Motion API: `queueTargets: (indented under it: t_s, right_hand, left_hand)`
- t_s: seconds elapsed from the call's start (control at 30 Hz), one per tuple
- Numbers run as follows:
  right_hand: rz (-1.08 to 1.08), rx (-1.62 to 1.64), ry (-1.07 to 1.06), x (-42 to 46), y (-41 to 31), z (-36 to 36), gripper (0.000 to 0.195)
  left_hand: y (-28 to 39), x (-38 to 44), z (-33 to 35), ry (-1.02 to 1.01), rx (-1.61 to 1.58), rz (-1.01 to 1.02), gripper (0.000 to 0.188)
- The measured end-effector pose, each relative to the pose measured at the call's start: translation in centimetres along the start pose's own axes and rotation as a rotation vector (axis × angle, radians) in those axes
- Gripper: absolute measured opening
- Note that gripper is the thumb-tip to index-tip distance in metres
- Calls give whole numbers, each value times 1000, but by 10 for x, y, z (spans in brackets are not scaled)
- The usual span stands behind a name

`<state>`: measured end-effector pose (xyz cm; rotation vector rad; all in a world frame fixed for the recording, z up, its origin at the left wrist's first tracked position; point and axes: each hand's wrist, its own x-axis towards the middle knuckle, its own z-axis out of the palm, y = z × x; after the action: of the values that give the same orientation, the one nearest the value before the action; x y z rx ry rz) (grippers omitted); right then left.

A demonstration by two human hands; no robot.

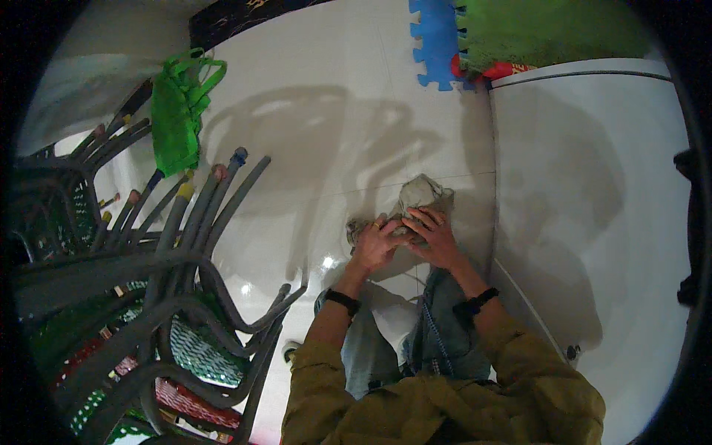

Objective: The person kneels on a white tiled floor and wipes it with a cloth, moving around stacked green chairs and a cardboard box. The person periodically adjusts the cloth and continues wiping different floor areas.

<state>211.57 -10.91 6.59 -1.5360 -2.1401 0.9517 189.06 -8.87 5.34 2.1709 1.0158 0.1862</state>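
Observation:
A crumpled greyish cloth (421, 192) is bunched up in front of me, above the light tiled floor (267, 117) or on it; which one I cannot tell. My left hand (379, 240) grips the lower left part of the cloth, and a ring shows on one finger. Close against it, my right hand (433, 236) has its fingers bent over the middle of the cloth. The fingers of both hands nearly meet. Dark bands circle both wrists. The undersides of the fingers and the part of the cloth beneath them are hidden.
Stacked metal-framed chairs (183, 300) with woven seats fill the left side. A green bag (177, 119) hangs on chair legs. To the right stands a large white panel-like surface (578, 183). Blue (436, 41) and green (545, 33) foam mats lie at the top, beside a red object (500, 70).

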Motion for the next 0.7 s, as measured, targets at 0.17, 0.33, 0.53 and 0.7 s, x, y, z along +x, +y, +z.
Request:
queueTargets:
  t_s: [0.17, 0.33, 0.53, 0.7]
  right_hand:
    - [-21, -331, 1, 71, 30, 17, 67]
    - [-358, -37, 219, 273, 57, -12, 64]
    - [-295, -239, 214, 240, 35, 13, 46]
    - [-42, -275, -4, 57, 1, 50, 36]
  left_hand:
    - [-49, 44, -74, 143, 203, -98, 45]
    - [-134, 121, -157, 409, 430, -191, 64]
    - [-144, 77, -79, 271, 343, -429, 69]
    - [-35, -36, 48, 306, 33, -301, 55]
